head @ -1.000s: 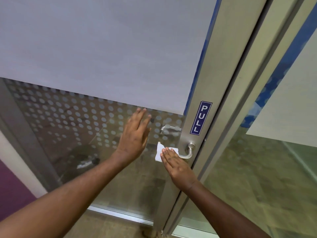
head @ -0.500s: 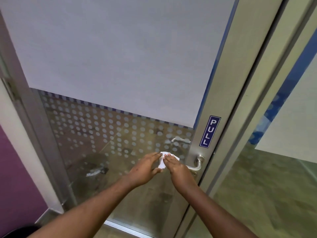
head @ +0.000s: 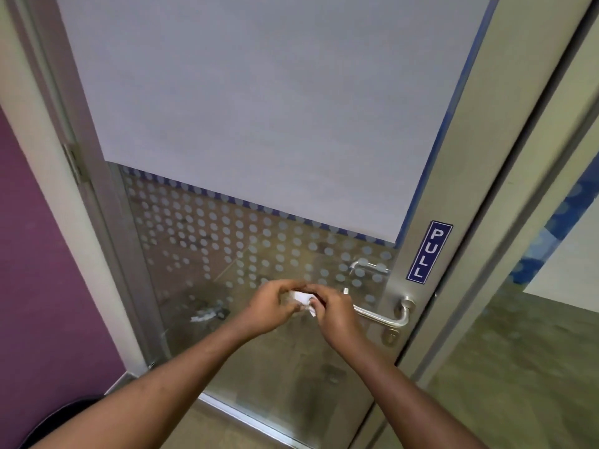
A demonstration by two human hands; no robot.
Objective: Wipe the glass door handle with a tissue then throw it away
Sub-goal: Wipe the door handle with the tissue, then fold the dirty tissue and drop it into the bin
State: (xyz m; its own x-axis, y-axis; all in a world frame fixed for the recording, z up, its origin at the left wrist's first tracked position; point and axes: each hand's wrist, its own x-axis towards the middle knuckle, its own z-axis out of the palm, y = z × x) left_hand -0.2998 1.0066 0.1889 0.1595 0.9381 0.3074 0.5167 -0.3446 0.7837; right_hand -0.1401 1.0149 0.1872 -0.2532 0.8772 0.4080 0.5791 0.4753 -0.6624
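The person stands at the glass door [head: 259, 140]. Both hands meet in front of the pane, left of the door handle [head: 382, 315] and clear of it. The white tissue [head: 303, 299] sits crumpled between them: the left hand [head: 269, 311] curls its fingers around one side, the right hand [head: 334, 314] pinches the other. A blue PULL sign [head: 428, 252] sits above the handle.

Both hands, left [head: 270, 307] & right [head: 334, 314], pinch crumpled tissue [head: 301, 298], seemingly just off door handle [head: 382, 317].
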